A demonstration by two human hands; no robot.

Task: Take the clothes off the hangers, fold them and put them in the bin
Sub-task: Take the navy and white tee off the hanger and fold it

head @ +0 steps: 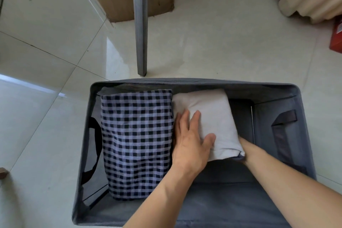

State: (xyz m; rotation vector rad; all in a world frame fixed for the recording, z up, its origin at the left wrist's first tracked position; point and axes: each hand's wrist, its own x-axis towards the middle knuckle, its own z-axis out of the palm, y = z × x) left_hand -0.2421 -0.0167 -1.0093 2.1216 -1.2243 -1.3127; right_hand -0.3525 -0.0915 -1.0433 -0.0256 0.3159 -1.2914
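- Grey folded garment (207, 122) sits in the middle of the bin (303, 135), held between both hands: the left hand (190, 140) lies flat on top, fingers spread, while the right hand (246, 146) reaches under its near-right corner.
- Whether the right fingers are curled round the cloth I cannot tell; they are hidden beneath it.
- Just beside it, touching, lies a folded checked garment (137, 142).
- By my judgement two pieces are packed or nearly so.
- No hangers show, so what remains is unknown.
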